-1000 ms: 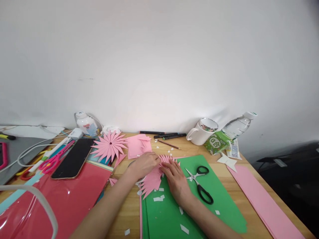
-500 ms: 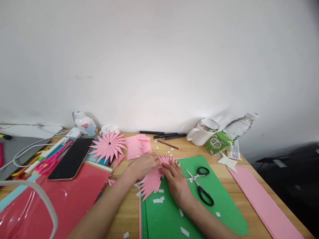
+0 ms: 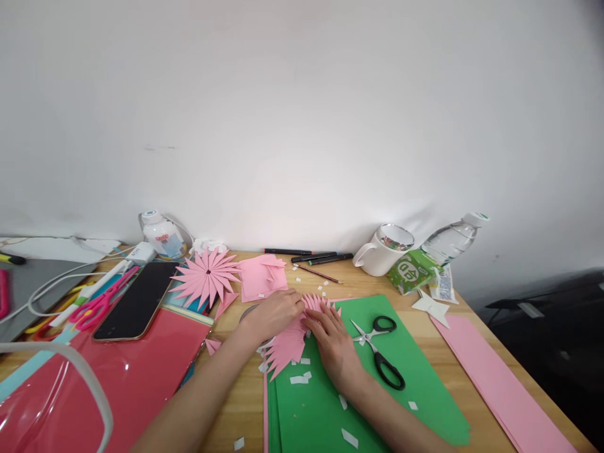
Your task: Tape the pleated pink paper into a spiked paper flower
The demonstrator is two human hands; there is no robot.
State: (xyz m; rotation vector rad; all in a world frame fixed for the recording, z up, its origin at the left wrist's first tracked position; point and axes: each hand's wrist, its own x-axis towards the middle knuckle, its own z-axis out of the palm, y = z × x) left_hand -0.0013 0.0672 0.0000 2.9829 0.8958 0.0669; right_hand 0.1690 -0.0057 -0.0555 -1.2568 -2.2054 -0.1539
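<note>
My left hand (image 3: 274,313) is curled, its fingertips pinching the upper edge of a spiky pink paper flower piece (image 3: 289,341). Pressed flat on the same piece from the right is my right hand (image 3: 334,341), fingers stretched out. The piece lies half on a green paper sheet (image 3: 330,402) and half on the wooden table (image 3: 240,402). A finished pink paper flower (image 3: 207,277) lies to the upper left. Black-handled scissors (image 3: 382,358) rest on the green sheet just right of my right hand.
A phone (image 3: 136,302), pink scissors (image 3: 97,305) and a red sheet (image 3: 117,377) lie at left. Pink paper squares (image 3: 262,277), pens (image 3: 321,257), a white mug (image 3: 384,250), a water bottle (image 3: 448,239), a green packet (image 3: 409,270) and long pink strips (image 3: 500,384) sit behind and right.
</note>
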